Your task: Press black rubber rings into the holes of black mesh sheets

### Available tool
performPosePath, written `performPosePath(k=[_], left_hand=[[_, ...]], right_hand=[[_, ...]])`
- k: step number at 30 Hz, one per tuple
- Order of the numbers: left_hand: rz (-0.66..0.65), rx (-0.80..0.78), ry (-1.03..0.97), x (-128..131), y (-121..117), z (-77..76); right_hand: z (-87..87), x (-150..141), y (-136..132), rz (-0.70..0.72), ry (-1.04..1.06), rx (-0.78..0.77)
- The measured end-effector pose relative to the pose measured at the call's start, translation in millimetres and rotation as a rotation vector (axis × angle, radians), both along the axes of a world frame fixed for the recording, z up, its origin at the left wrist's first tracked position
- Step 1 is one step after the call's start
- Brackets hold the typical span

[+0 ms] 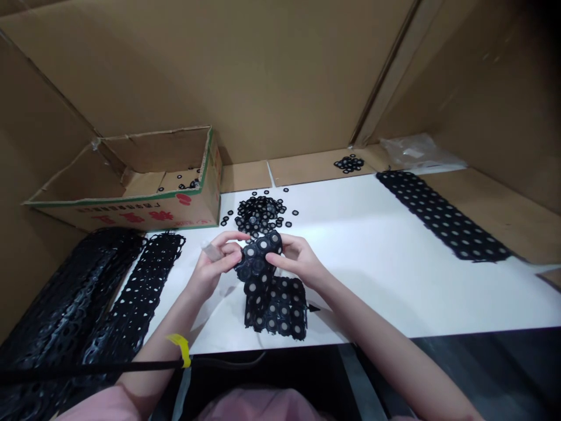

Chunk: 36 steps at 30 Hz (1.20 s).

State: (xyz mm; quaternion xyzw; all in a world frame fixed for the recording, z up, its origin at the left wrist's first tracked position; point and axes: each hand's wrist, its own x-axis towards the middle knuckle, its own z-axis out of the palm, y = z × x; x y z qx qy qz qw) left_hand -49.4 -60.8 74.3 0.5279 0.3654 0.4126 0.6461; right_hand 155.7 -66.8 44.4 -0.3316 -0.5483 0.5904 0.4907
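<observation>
A black rubber sheet of moulded rings [275, 307] droops onto the white table surface, its upper end bent up between my hands. My left hand [217, 263] pinches the raised end's left edge with thumb and fingers. Tucked in the same hand is a whitish stick-like thing [212, 251], its kind unclear. My right hand [298, 258] grips the right edge of that end, thumb on top and fingers behind. Just beyond the hands lies a heap of loose black rings [259, 213].
An open cardboard box [149, 207] holding a few rings stands at back left. Stacked black sheets [52, 298] and a narrower perforated sheet [142, 286] lie left. A long ring sheet [442, 216], a small ring pile [349, 164] and a clear plastic bag [421, 151] lie right. Cardboard walls [298, 76] enclose the table.
</observation>
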Motion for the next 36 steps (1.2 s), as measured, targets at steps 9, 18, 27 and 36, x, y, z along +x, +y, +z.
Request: performPosePath(k=[9,18,27,36], left_hand=[[-0.121,0.052,0.036,-1,-6,-2.7],[-0.029,0.196,0.007,-1,-6,-8.3],[0.514,0.387,-0.037,-6,8,-0.8],[0.358,0.375,-0.022,-12,-1,1.3]], right_hand=[[-3.8,2,1,0.026,0.081,-0.059],[-1.5,-3,-1,0.297,0.149,-0.225],[-4.3,-7,-9,0.161,0.083,-0.363],[-8.1,-11,-7,0.045,-0.018,-0.352]])
